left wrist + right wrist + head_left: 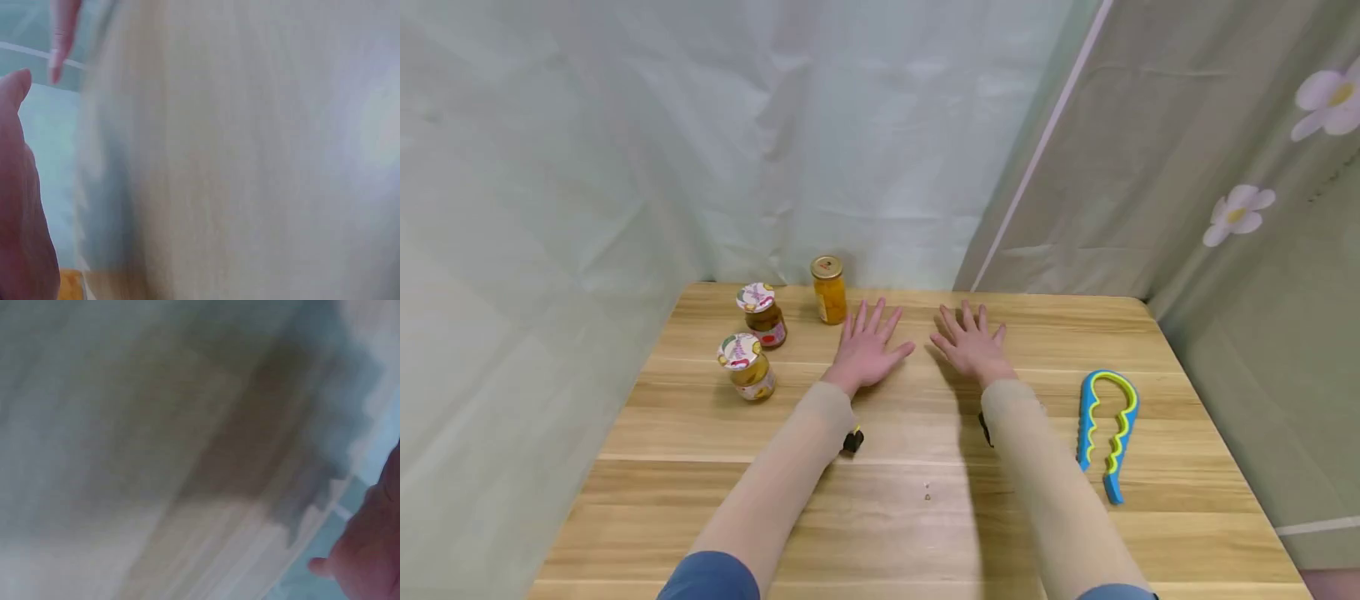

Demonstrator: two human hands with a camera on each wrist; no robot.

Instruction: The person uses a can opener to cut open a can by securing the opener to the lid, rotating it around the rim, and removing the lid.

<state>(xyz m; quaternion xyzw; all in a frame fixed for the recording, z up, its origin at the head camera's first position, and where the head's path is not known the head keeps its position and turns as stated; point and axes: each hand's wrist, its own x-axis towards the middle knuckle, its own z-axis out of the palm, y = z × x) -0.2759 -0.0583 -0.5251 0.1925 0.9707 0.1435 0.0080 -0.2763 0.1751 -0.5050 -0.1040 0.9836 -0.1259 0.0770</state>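
My left hand (867,354) has its fingers spread over the wooden table (910,533), palm down and holding nothing. Just beyond its fingertips stands a gold-lidded jar with orange contents (830,292). Two jars with patterned white lids are farther left: a dark one (763,318) behind and a yellowish one (748,368) in front. My right hand (973,343), likewise spread and without anything in it, is over the table's back middle. To its right lies a blue and green jar opener (1108,429) with wavy inner edges. Both wrist views show mostly blurred tabletop.
Pale curtain sheeting (880,150) hangs right behind the table's back edge. Another sheet with white flowers (1238,215) hangs along the right side. A small black piece (853,440) shows under the left wrist.
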